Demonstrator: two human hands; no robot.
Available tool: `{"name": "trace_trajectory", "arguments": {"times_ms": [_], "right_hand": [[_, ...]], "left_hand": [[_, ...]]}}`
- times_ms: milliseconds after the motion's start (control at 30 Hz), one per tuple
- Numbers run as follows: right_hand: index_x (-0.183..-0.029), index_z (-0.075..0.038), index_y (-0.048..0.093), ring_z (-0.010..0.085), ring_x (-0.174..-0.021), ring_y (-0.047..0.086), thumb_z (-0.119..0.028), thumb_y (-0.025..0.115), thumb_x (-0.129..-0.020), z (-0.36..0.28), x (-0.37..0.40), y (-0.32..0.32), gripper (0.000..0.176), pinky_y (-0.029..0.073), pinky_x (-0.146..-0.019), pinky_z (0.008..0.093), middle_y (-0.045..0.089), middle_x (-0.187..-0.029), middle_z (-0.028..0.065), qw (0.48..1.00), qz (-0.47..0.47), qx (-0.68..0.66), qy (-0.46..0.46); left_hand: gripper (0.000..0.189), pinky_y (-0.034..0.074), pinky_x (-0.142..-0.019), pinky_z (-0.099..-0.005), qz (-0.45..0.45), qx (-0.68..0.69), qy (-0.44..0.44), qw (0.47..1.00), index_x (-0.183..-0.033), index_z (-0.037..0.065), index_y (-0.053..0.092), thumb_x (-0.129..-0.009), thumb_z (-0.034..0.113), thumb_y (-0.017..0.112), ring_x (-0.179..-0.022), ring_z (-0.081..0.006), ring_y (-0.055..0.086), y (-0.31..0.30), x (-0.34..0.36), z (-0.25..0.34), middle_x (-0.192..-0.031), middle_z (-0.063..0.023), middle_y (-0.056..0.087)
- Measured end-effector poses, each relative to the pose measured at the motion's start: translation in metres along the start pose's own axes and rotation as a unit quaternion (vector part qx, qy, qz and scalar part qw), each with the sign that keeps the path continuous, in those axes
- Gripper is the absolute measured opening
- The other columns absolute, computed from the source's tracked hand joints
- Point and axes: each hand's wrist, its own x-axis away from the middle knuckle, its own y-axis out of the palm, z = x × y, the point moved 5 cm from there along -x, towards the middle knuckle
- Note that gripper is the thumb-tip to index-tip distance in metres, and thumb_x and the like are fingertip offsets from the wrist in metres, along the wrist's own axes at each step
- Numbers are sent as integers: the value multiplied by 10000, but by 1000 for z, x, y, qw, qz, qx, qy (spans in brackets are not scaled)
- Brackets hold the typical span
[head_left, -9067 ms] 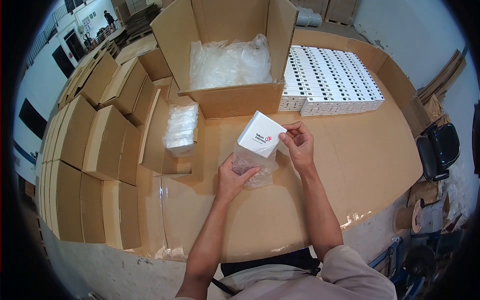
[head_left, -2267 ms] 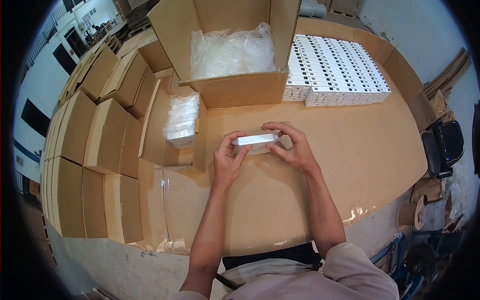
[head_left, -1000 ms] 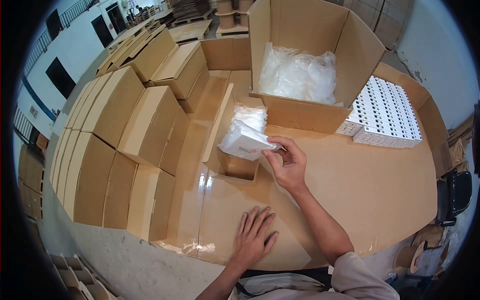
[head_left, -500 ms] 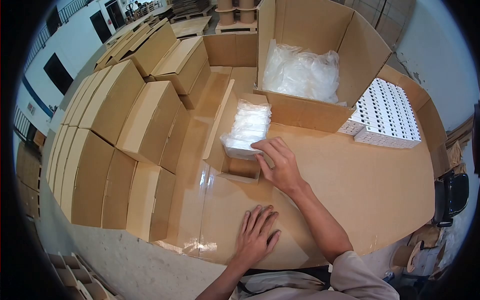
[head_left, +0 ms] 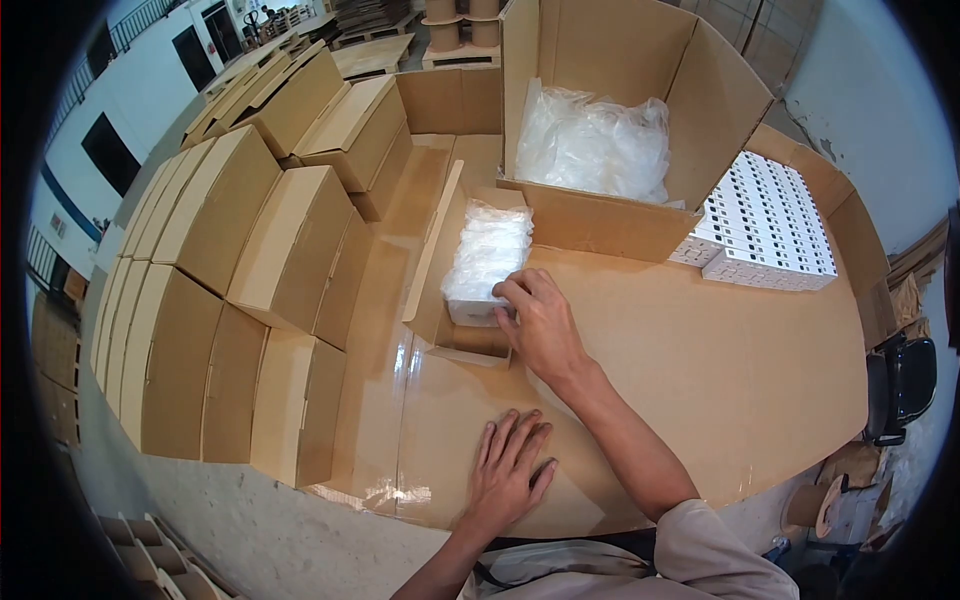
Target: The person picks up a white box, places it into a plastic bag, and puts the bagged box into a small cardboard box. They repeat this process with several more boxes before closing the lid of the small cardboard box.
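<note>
My right hand [head_left: 543,322] reaches over the right side of a small open carton [head_left: 424,285], fingers bent in a pinch on the front pack of a row of plastic-wrapped white boxes [head_left: 490,245]. That front wrapped box [head_left: 472,312] sits low in the carton, its near face showing grey-white. A gap is left between it and the carton's near wall. My left hand [head_left: 508,475] lies flat on the cardboard-covered table [head_left: 640,430], fingers spread, holding nothing.
Closed brown cartons [head_left: 255,235] are stacked along the left. Behind the small carton stands a large open box [head_left: 610,225] with clear plastic bags [head_left: 595,145] inside. Several small white boxes [head_left: 775,225] with dark square marks form a block at the right. A black chair [head_left: 905,385] stands beyond the table's right edge.
The front wrapped box has gone lower into the small carton, against the row, with my right hand still on it. My left hand stays in place. The view has shifted slightly.
</note>
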Motion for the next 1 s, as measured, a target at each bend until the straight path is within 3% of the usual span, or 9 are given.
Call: {"name": "trace_trajectory", "arguments": {"times_ms": [200, 400, 600, 633, 833, 1000], "right_hand": [[-937, 7, 689, 339, -1032, 607, 5, 770, -783, 1, -2, 3, 174, 520, -898, 435, 608, -1047, 143, 1000, -20, 4, 12], [-985, 20, 680, 378, -1106, 582, -27, 777, -796, 2, -1, 3, 217, 511, -947, 456, 579, -1144, 177, 999, -45, 9, 27], [-1293, -54, 600, 409, -1205, 547, -138, 776, -843, -10, 12, -31, 491, 518, -983, 465, 447, -1400, 223, 998, -55, -24, 7], [-1376, -93, 553, 395, -1170, 565, -150, 764, -861, -3, 18, -38, 559, 523, -971, 465, 433, -1425, 213, 999, -48, -11, 7], [-1393, -100, 549, 376, -1094, 594, -170, 774, -866, 74, 55, -125, 577, 534, -943, 441, 456, -1399, 210, 991, -10, 10, 135], [-1432, -108, 519, 376, -1181, 545, -131, 769, -842, 159, 106, -204, 641, 499, -995, 454, 447, -1426, 207, 965, 72, 103, 232]], "left_hand": [[496, 336, -1164, -566, 2, 0, -4, 1000, -1357, 91, 601, -914, 292, 697, -1406, -345, 430, 0, 0, 0, -1479, -98, 513], [503, 326, -1170, -567, 8, -8, -11, 1000, -1352, 97, 608, -901, 293, 712, -1403, -356, 431, -1, -3, 3, -1471, -97, 521], [556, 313, -1174, -568, 18, -26, 16, 999, -1337, 69, 609, -859, 300, 773, -1394, -384, 428, 11, -25, 7, -1444, -120, 532], [561, 312, -1175, -565, 24, -24, 26, 999, -1332, 59, 607, -853, 294, 782, -1391, -387, 429, 14, -32, 8, -1440, -126, 532], [535, 325, -1175, -522, 26, 13, 71, 997, -1299, 38, 602, -839, 218, 806, -1389, -395, 430, 37, -98, 18, -1433, -147, 534], [522, 349, -1165, -504, 61, 1, 81, 995, -1290, 43, 599, -834, 183, 813, -1384, -385, 442, 55, -154, 16, -1426, -144, 541]]}}
